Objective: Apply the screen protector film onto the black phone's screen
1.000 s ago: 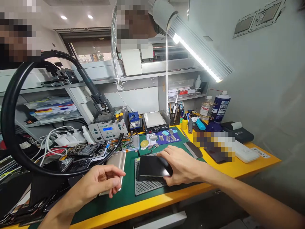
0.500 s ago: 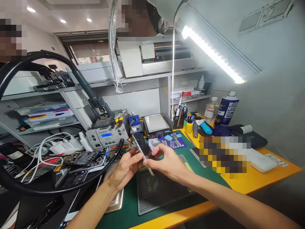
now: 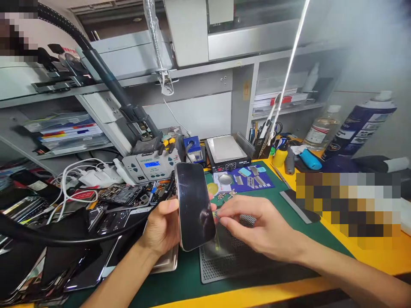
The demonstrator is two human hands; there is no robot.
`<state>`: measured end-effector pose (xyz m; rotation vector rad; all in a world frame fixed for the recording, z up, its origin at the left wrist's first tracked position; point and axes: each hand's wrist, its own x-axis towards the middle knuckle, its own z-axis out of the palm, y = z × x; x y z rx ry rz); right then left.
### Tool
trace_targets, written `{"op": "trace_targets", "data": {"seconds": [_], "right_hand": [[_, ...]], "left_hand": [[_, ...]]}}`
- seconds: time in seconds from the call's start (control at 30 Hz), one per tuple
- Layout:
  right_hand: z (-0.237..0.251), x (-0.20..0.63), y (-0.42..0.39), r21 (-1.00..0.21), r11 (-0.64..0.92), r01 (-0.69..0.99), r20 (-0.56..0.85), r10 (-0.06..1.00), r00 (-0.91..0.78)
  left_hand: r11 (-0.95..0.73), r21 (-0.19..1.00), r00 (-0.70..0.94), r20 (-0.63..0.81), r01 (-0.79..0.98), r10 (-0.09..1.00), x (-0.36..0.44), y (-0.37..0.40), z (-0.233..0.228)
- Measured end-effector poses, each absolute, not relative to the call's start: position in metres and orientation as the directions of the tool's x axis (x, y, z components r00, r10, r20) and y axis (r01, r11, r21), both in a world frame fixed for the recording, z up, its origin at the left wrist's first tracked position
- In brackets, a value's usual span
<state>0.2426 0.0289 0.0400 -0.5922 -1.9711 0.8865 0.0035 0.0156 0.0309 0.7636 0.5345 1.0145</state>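
A smartphone (image 3: 195,209) with a dark, smudged screen is tilted up in front of me. My left hand (image 3: 162,226) is closed around its left edge, with fingertips showing past the right edge. Beside that right edge, my right hand (image 3: 247,218) pinches thumb and forefinger together on a small piece that I cannot make out. Below both hands lies a dark perforated mat (image 3: 221,269) on the green work mat (image 3: 279,261).
Phones and parts (image 3: 86,248) pile up at left under a black hose (image 3: 80,239). Behind stand a soldering station (image 3: 152,164) and a heating plate (image 3: 227,149). A purple card (image 3: 244,179) with small blades, a bottle (image 3: 321,130) and a spray can (image 3: 359,128) are at right.
The phone has turned so its screen faces me more fully. My right hand has shifted from its lower end to its right edge. My view has tipped down and come closer.
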Motion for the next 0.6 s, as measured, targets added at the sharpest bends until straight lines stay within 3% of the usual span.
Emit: {"op": "trace_targets", "data": {"seconds": [0.17, 0.43, 0.6], "right_hand": [[0.036, 0.238, 0.019, -0.561, 0.827, 0.032, 0.710, 0.500, -0.496], [0.037, 0.239, 0.016, -0.297, 0.943, 0.150, 0.785, 0.331, -0.524], [0.042, 0.232, 0.002, -0.277, 0.952, 0.134, 0.780, 0.304, -0.547]], "left_hand": [[0.324, 0.769, 0.453, -0.051, -0.551, 0.890, 0.000, 0.011, 0.032], [0.362, 0.766, 0.482, -0.078, -0.532, 0.873, 0.005, 0.009, 0.029], [0.304, 0.788, 0.429, -0.056, -0.536, 0.902, 0.011, 0.007, 0.029]]}}
